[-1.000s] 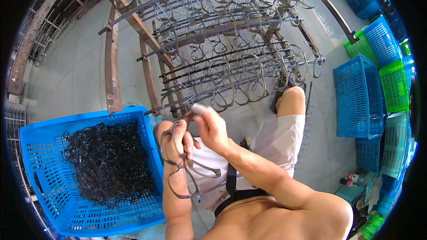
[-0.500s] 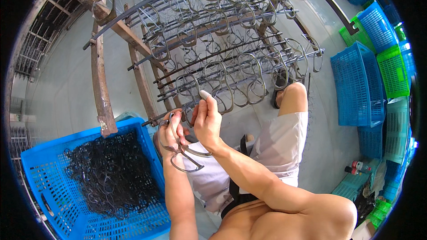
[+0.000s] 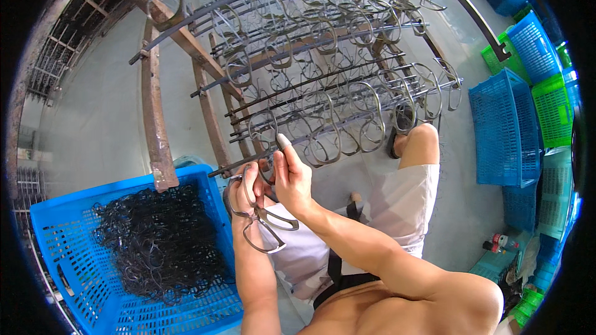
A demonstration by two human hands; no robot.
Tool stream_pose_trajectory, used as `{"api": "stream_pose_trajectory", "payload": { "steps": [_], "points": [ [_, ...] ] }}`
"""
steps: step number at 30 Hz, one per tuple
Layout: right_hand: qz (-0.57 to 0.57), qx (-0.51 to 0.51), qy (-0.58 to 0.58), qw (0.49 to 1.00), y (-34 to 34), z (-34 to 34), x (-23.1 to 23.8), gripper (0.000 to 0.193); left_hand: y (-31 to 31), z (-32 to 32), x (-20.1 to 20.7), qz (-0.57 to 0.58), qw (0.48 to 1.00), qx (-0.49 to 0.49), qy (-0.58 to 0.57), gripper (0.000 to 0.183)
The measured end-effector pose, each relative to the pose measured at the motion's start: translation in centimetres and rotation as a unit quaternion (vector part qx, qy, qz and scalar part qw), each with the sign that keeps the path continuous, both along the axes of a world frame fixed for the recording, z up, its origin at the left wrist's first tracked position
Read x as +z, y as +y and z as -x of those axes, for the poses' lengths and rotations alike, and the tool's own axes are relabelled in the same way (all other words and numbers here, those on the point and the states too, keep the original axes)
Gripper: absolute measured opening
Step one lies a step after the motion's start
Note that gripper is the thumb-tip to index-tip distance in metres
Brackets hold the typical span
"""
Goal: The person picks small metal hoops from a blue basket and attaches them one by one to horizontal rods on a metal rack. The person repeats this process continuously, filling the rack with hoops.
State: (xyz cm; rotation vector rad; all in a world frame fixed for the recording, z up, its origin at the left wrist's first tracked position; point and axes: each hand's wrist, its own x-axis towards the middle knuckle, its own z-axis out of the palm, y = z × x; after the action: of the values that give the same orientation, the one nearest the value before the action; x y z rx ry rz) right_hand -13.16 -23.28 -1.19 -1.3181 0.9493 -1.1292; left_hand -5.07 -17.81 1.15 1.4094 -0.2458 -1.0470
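Observation:
My left hand (image 3: pixel 248 193) is closed around grey eyeglass frames (image 3: pixel 266 249), which hang down past its wrist side. Close beside it, my right hand (image 3: pixel 292 181) has curled fingers at another eyeglass frame (image 3: pixel 266 170) near the left end of the lowest rod (image 3: pixel 225 170). A pale cover (image 3: pixel 284 141) sits on one finger of that hand and rests against a hanging frame. Its inner fingertips are partly hidden. Many similar eyeglass frames (image 3: pixel 323 162) hang in rows along the metal rods.
A brown rack (image 3: pixel 158 130) carries the rods ahead of me. At my left stands a blue crate (image 3: pixel 56 211) holding a tangled heap of thin black pieces (image 3: pixel 155 242). Blue crates (image 3: pixel 503 127) and green crates (image 3: pixel 551 108) are stacked along the right. My knee (image 3: pixel 422 136) is near the rack.
The view has shifted, so the rack and my legs appear a little farther right. Both hands stay close together at the rod's end. The eyeglass frames in my left hand have turned slightly.

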Motion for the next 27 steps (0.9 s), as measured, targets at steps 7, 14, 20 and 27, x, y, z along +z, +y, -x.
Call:
{"api": "stream_pose_trajectory", "payload": {
  "steps": [7,14,20,27],
  "points": [
    [0.111,0.016,0.094,0.989,-0.5,0.4,0.3,0.033,-0.3,-0.5,-0.6,-0.053,0.998,-0.014,0.030,0.035],
    [0.000,0.076,0.065,0.995,-0.7,1.2,1.7,0.034,-1.0,0.1,-1.3,-0.015,0.998,0.026,0.061,0.033],
    [0.002,0.140,0.061,0.988,-1.6,4.5,1.8,0.047,-2.2,0.6,0.0,-0.024,0.996,-0.025,0.077,0.047],
    [-0.150,0.393,0.444,0.791,-11.6,26.6,9.8,0.037,2.3,-1.6,2.3,-0.064,0.985,0.032,-0.159,0.022]
  ]
}}
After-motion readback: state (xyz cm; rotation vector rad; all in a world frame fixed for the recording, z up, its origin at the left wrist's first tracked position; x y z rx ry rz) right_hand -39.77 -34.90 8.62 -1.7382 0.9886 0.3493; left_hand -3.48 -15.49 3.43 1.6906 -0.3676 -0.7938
